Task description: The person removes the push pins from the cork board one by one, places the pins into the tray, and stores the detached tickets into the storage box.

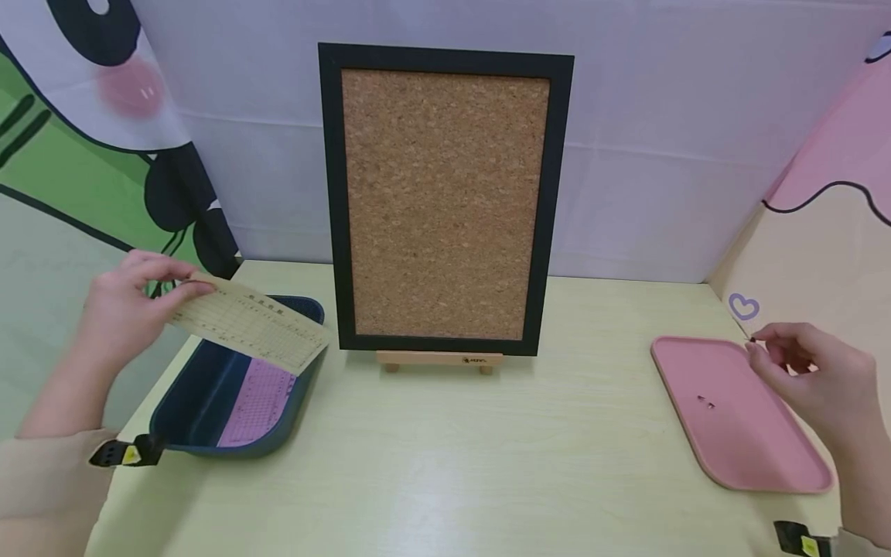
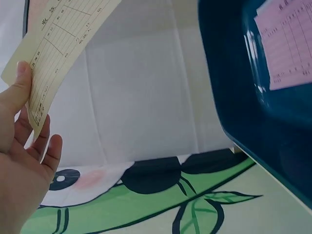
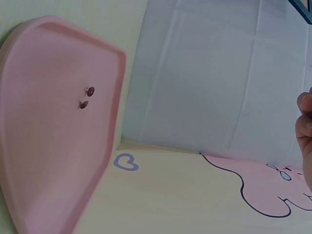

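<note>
My left hand (image 1: 132, 309) pinches a pale yellow printed receipt slip (image 1: 254, 321) at one end, between thumb and fingers. The slip hangs over a dark blue bin (image 1: 174, 410), in which a pink receipt slip (image 1: 257, 402) lies. In the left wrist view the yellow receipt slip (image 2: 63, 44) bends away from the thumb. Over at the right, my right hand (image 1: 817, 375) pinches a small thumbtack (image 1: 752, 339) above the far edge of a pink tray (image 1: 752, 456). Two more thumbtacks (image 3: 87, 97) lie on that tray. Only part of the right hand (image 3: 304, 126) shows in the right wrist view.
A black-framed cork board (image 1: 445, 209) stands upright on a small wooden easel (image 1: 438, 359) at the back middle of the pale table (image 1: 445, 464). Behind it hangs a light cloth (image 1: 626, 155), with cartoon prints at both sides.
</note>
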Tool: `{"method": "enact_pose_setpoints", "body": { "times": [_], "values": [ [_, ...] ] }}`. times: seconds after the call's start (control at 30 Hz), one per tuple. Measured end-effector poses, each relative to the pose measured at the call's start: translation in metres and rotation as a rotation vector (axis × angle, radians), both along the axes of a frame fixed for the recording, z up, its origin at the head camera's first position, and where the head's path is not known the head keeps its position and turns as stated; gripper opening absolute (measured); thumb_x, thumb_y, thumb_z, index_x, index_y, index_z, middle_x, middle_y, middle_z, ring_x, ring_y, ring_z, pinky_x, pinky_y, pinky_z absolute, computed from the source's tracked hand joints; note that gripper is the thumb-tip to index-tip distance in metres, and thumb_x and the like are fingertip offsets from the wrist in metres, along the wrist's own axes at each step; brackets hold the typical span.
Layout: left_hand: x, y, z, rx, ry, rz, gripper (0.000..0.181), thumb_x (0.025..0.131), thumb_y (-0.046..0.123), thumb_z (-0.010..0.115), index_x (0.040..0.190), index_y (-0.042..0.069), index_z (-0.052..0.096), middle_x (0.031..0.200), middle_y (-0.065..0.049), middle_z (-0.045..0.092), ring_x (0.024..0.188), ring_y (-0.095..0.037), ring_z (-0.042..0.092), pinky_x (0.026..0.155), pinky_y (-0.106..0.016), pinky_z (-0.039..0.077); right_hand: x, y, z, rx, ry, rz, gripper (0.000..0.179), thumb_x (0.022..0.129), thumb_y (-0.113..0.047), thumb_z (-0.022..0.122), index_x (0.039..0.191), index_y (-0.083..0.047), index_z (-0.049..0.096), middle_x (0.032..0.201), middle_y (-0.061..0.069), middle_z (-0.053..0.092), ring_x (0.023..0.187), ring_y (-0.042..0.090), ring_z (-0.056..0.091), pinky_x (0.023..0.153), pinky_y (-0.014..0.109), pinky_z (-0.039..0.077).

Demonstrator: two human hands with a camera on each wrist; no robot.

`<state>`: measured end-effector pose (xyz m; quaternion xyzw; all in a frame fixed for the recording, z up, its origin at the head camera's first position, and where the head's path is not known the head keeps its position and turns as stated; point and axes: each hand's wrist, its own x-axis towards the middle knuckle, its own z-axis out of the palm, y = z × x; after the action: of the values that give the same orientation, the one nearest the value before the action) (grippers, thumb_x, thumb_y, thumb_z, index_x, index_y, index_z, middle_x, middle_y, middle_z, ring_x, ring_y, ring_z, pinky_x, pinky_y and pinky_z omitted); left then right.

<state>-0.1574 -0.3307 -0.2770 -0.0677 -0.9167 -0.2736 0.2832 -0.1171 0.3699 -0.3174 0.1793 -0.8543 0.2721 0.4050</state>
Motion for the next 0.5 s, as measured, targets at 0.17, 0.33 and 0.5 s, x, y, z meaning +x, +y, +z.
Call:
{"method": "enact_pose_setpoints", "body": {
  "times": [0.17,0.33,0.5],
  "values": [
    [-0.004,-0.014,-0.003,-0.053,-0.040,-0.019,0.013,0.080,0.007,0.074,0.090,-0.001,0.070,0.087,0.038,0.040,0.083,0.016,0.035,0.065,-0.013,0.031,-0.004,0.016,-0.014,-0.014,-0.067,-0.014,0.018,0.066,0.012,0.068,0.081,0.002,0.065,0.068,-0.025,0.047,0.062,-0.010,0.039,0.059,0.003,0.030],
    [-0.011,-0.026,-0.007,-0.143,-0.084,-0.043,0.013,0.079,0.011,0.076,0.088,0.002,0.072,0.090,0.009,0.057,0.080,0.015,0.033,0.059,-0.013,0.030,-0.005,0.027,-0.027,-0.054,-0.141,-0.048,0.023,0.066,0.015,0.068,0.083,0.000,0.064,0.067,-0.028,0.047,0.059,-0.011,0.040,0.057,0.002,0.031],
    [-0.017,-0.034,-0.012,-0.223,-0.152,-0.064,0.016,0.081,0.017,0.075,0.089,0.004,0.072,0.093,-0.012,0.057,0.081,0.005,0.037,0.060,-0.017,0.032,-0.005,0.036,-0.041,-0.134,-0.256,-0.073,0.026,0.069,0.014,0.069,0.086,-0.005,0.064,0.065,-0.024,0.051,0.057,-0.010,0.044,0.055,0.003,0.035]
  ]
}}
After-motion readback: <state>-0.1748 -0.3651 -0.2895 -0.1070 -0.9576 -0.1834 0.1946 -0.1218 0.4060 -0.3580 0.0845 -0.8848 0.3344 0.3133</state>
